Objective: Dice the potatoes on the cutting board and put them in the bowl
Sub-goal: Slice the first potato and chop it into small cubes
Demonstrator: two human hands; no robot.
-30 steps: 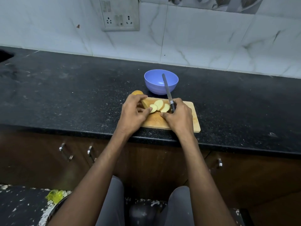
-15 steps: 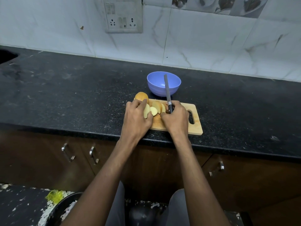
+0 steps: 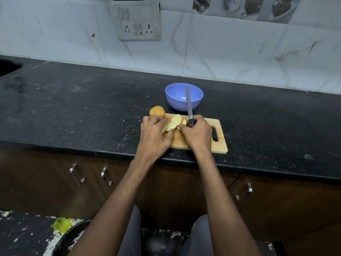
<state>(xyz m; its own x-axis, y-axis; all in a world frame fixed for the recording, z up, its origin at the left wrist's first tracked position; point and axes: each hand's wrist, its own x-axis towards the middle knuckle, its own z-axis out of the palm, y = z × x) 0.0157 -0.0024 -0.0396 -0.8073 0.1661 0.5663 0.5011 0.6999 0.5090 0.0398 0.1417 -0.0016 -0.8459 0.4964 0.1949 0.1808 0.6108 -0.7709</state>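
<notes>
Both hands grip: left hand (image 3: 154, 133) on potato slices (image 3: 172, 124), right hand (image 3: 197, 133) on knife (image 3: 189, 106).

Both hands (image 3: 155, 133) gather potato slices (image 3: 174, 122) on the cutting board (image 3: 220, 143).

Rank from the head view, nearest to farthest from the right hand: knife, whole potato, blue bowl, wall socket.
1. knife: gripped in the right hand, blade pointing away over the bowl.
2. whole potato: off to the left, at the cutting board's far left corner.
3. blue bowl: just beyond the board. Close to the potato's distance; this ranking is loose.
4. wall socket: up on the tiled wall, clearly farthest.
</notes>
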